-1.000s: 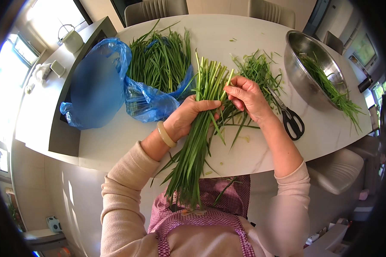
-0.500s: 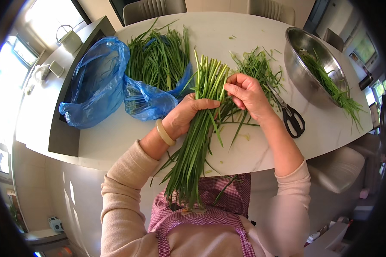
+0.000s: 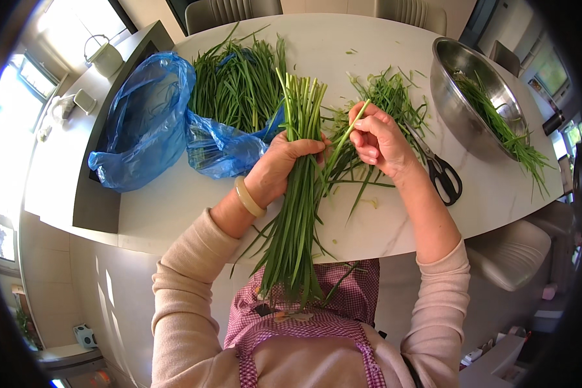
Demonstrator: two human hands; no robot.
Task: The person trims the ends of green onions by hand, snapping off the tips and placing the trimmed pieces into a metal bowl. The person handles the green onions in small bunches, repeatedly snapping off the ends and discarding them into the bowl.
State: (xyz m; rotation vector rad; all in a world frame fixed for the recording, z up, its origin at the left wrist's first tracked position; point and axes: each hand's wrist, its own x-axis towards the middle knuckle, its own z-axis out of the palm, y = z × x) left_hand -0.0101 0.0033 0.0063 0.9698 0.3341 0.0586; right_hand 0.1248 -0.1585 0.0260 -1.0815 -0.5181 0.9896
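My left hand (image 3: 283,165) is wrapped round a long bundle of garlic chives (image 3: 294,220), pale stem ends upward and leaves hanging over the table's edge. To its right my right hand (image 3: 381,142) pinches a single pale stalk (image 3: 343,144) that is angled out from the bundle. Loose chives (image 3: 394,94) lie behind that hand, with black-handled scissors (image 3: 447,181) beside them. Another heap of chives (image 3: 233,84) sits in a crumpled blue plastic bag (image 3: 220,152) at the back left.
A steel bowl (image 3: 462,129) holding chives stands at the right of the white oval table (image 3: 381,239). Further blue plastic (image 3: 139,123) covers the left end, beside a counter (image 3: 64,174) with a pot (image 3: 107,59). Chairs (image 3: 504,252) surround the table.
The stalk at my right fingers has come away to the right from the top of the bundle. My left hand and the bundle have shifted slightly up and left.
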